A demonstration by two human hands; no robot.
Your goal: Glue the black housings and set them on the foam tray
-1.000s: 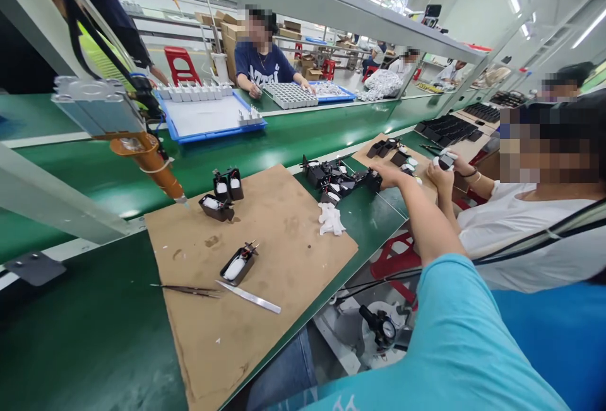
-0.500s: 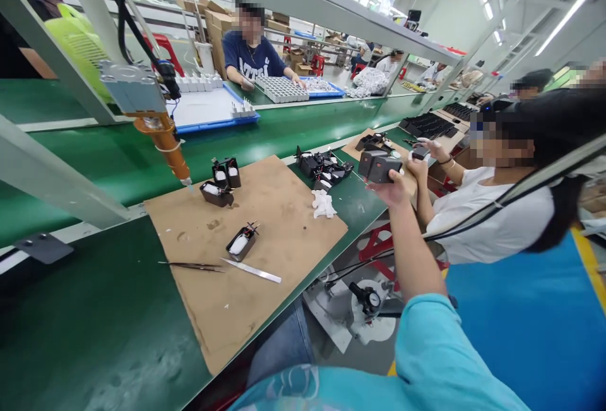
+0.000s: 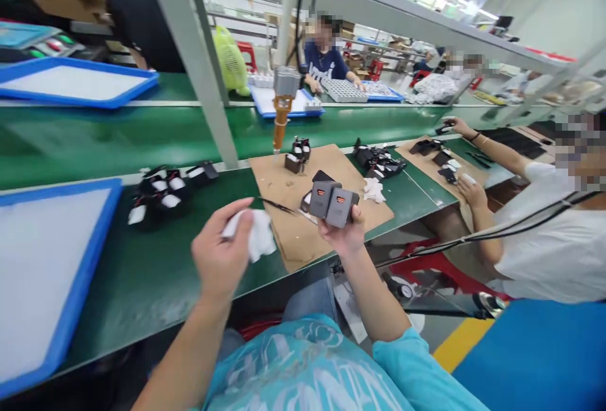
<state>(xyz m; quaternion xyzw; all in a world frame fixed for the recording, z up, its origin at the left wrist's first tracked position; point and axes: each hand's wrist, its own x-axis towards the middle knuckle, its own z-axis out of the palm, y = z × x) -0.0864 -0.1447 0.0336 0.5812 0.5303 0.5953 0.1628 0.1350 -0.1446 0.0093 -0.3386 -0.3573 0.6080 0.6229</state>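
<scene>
My right hand (image 3: pixel 348 237) is closed around dark grey box-shaped housings (image 3: pixel 335 204), raised above the brown cardboard sheet (image 3: pixel 296 250). Two of their end faces point towards me, each with a small orange-marked slot. To the left, my left hand (image 3: pixel 221 250) pinches a crumpled white cloth (image 3: pixel 261 234) over the green bench. Tweezers (image 3: pixel 278 206) lie on the cardboard between both hands. Behind the held housings, another black housing (image 3: pixel 306 201) is partly hidden. More open black housings (image 3: pixel 296 157) stand farther back on the sheet.
An orange-bodied tool (image 3: pixel 281 117) hangs over the cardboard. Black housings lie in heaps at the left (image 3: pixel 168 190) and right (image 3: pixel 379 160), the latter near a white rag (image 3: pixel 374 190). A blue-rimmed tray (image 3: pixel 89 278) occupies the left. Co-workers sit across and at the right.
The view has swung left, bringing the blue-rimmed trays and left heap into sight. My left hand has appeared with the white cloth. My right hand has drawn the housings in nearer to me.
</scene>
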